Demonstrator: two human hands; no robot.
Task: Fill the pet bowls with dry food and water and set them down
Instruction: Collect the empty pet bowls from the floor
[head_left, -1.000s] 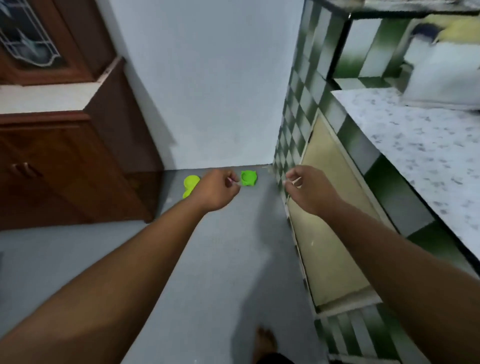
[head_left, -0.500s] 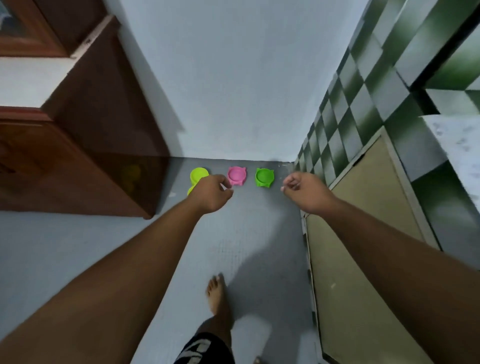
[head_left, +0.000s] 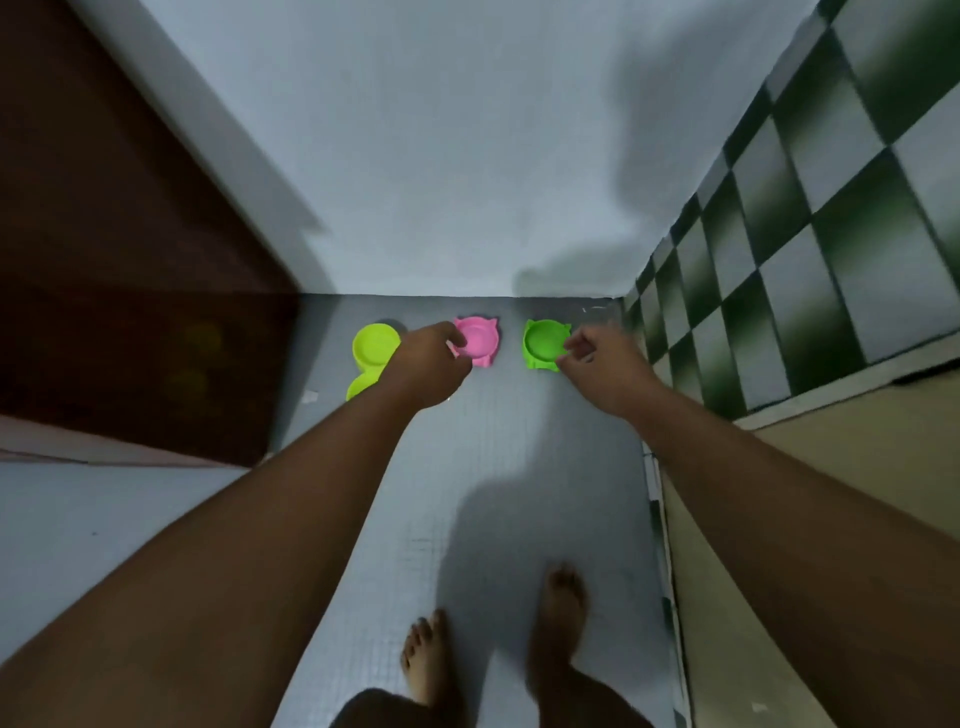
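- Three plastic pet bowls sit in a row on the grey floor (head_left: 498, 467), close to the foot of a pale wall (head_left: 441, 156).
- The yellow-green bowl (head_left: 375, 345) is leftmost (a double dish, its nearer half mostly hidden by the left forearm), beside a dark wooden cabinet (head_left: 130, 260).
- The pink bowl (head_left: 480, 340) with small ear-shaped points is in the middle; the green bowl (head_left: 543, 343), the same shape, is on the right, near a green-and-white checkered tile wall (head_left: 805, 234).
- All three look empty.
- The left hand (head_left: 428, 364) reaches forward, fingers curled loosely, fingertips overlapping the pink bowl's near-left rim; contact cannot be told.
- The right hand (head_left: 605, 366) reaches out with thumb and forefinger drawn together at the green bowl's right edge; a grip cannot be confirmed.
- Two bare feet (head_left: 563, 597) stand on the floor below.
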